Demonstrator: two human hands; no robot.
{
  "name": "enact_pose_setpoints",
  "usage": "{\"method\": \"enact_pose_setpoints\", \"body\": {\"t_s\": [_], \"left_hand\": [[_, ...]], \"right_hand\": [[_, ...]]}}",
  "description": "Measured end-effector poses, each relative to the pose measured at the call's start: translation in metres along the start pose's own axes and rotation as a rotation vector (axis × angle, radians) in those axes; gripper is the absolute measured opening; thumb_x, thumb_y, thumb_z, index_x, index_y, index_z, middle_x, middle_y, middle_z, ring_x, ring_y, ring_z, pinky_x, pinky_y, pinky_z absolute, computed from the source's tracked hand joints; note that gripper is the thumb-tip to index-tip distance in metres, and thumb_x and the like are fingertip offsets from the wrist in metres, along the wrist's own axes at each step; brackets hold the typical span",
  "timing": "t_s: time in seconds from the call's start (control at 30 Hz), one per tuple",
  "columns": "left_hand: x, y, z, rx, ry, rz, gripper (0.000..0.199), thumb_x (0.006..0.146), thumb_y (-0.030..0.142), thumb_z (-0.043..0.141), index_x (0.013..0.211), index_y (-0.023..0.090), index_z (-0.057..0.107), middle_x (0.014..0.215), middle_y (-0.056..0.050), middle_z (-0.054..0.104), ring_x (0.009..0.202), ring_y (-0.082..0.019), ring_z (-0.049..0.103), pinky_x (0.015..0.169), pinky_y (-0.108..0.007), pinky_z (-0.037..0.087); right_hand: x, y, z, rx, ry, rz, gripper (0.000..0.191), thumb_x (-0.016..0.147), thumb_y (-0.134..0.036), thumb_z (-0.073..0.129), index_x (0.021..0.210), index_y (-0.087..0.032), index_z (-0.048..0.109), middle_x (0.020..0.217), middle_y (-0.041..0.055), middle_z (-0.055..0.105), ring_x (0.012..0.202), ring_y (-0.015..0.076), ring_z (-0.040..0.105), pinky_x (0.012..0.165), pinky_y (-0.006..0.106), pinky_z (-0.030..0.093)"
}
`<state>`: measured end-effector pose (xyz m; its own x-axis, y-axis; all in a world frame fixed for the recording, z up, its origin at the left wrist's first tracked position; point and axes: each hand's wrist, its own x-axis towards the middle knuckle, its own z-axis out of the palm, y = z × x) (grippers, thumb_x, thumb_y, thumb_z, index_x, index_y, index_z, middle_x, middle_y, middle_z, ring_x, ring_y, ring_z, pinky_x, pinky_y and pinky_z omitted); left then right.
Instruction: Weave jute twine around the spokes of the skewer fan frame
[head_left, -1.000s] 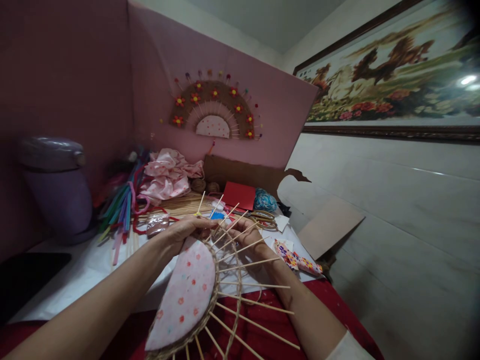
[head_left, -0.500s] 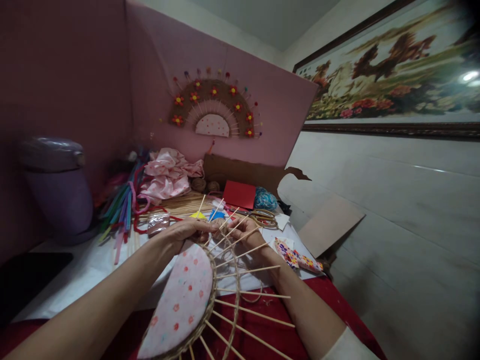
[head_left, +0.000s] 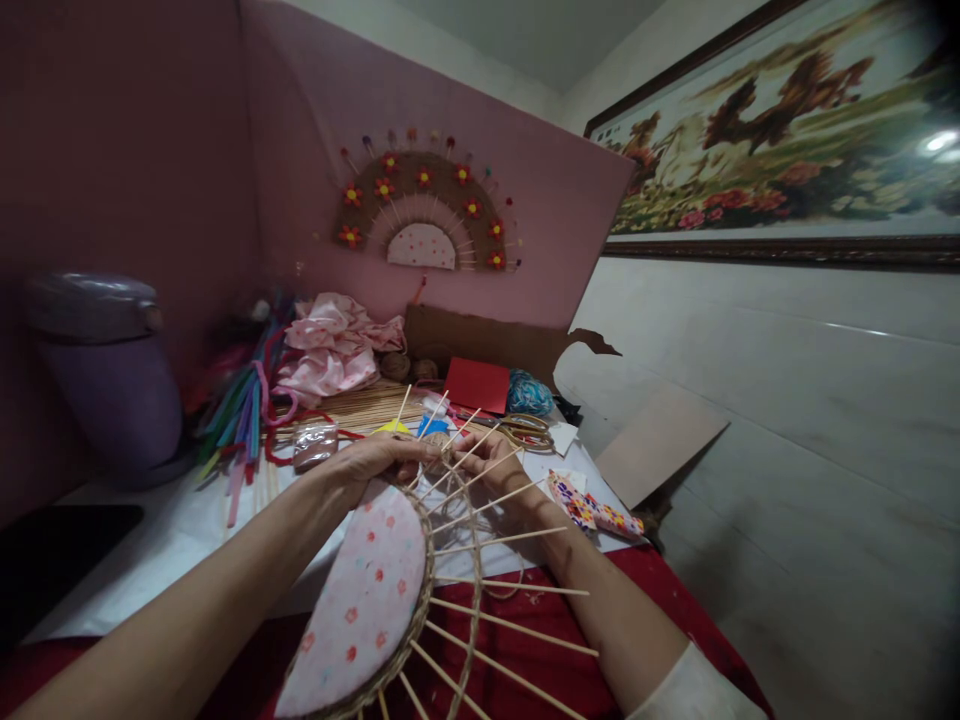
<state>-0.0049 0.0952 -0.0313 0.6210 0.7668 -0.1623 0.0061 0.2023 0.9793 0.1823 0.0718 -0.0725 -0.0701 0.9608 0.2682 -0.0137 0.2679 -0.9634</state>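
Observation:
A half-round fan-shaped piece (head_left: 367,590) stands tilted in front of me, covered in pale pink cloth with red flowers. Thin wooden sticks (head_left: 532,632) spread from its curved, twine-braided edge. A row of brown twine (head_left: 477,560) crosses the sticks farther out. My left hand (head_left: 379,460) grips the top end of the piece, thumb laid along the sticks. Close beside it, my right hand (head_left: 487,465) pinches the twine among the upper sticks; its fingertips are partly hidden. Loose twine (head_left: 504,590) hangs below my right hand.
Behind my hands lie scissors (head_left: 529,432), a red card (head_left: 477,385), blue yarn (head_left: 530,393), crumpled pink cloth (head_left: 330,345) and coloured pipe cleaners (head_left: 244,405). A purple container (head_left: 112,390) stands left. A flower-trimmed half-round decoration (head_left: 424,205) hangs on the pink board.
Both hands stay almost in place, with the right fingers shifting slightly at the twine. The outer stick ends have moved a little to the right. The background has shifted slightly with my head.

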Motion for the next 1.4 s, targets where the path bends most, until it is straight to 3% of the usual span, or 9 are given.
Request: {"method": "enact_pose_setpoints", "body": {"t_s": [0.4, 0.7, 0.93, 1.03, 1.4], "left_hand": [[-0.0015, 0.0021, 0.0027, 0.014, 0.001, 0.023, 0.024, 0.059, 0.027, 0.067, 0.045, 0.017, 0.051, 0.038, 0.005, 0.04, 0.038, -0.006, 0.027, 0.041, -0.024, 0.017], [-0.005, 0.0022, 0.0029, -0.076, -0.075, 0.015, 0.031, 0.061, 0.029, 0.069, 0.039, 0.018, 0.05, 0.039, 0.003, 0.039, 0.039, -0.009, 0.029, 0.043, -0.028, 0.02], [-0.005, 0.0011, 0.0027, -0.166, -0.064, 0.009, 0.016, 0.061, 0.028, 0.07, 0.056, 0.014, 0.064, 0.041, 0.003, 0.044, 0.04, -0.008, 0.034, 0.042, -0.025, 0.022], [-0.0053, 0.0008, 0.0035, -0.188, -0.049, 0.0, 0.02, 0.063, 0.032, 0.069, 0.059, 0.013, 0.065, 0.04, 0.003, 0.043, 0.04, -0.008, 0.034, 0.042, -0.024, 0.023], [-0.0054, 0.0022, 0.0067, -0.083, -0.019, 0.051, 0.024, 0.064, 0.022, 0.065, 0.044, 0.017, 0.052, 0.04, 0.004, 0.04, 0.04, -0.007, 0.03, 0.041, -0.025, 0.02]], "right_hand": [[0.0037, 0.0026, -0.001, -0.031, 0.035, 0.002, 0.014, 0.061, -0.025, 0.07, 0.066, -0.016, 0.061, 0.061, 0.0008, 0.062, 0.053, 0.0116, 0.054, 0.051, 0.024, 0.04], [0.0053, -0.0013, 0.0009, -0.088, 0.067, -0.014, 0.009, 0.059, -0.02, 0.069, 0.059, -0.016, 0.061, 0.053, -0.0023, 0.056, 0.046, 0.0082, 0.046, 0.045, 0.021, 0.035], [0.0059, 0.0022, -0.0008, -0.095, 0.087, 0.002, 0.01, 0.06, -0.021, 0.069, 0.06, -0.015, 0.06, 0.052, -0.0022, 0.055, 0.044, 0.0078, 0.044, 0.044, 0.022, 0.033], [0.0057, 0.0033, -0.0012, -0.077, 0.075, 0.015, 0.011, 0.06, -0.022, 0.069, 0.061, -0.015, 0.06, 0.053, -0.0023, 0.055, 0.043, 0.0078, 0.044, 0.044, 0.022, 0.033], [0.0042, 0.0041, -0.0006, -0.036, 0.051, 0.003, 0.012, 0.061, -0.023, 0.069, 0.063, -0.017, 0.059, 0.056, -0.0017, 0.056, 0.048, 0.0089, 0.048, 0.047, 0.022, 0.037]]}}
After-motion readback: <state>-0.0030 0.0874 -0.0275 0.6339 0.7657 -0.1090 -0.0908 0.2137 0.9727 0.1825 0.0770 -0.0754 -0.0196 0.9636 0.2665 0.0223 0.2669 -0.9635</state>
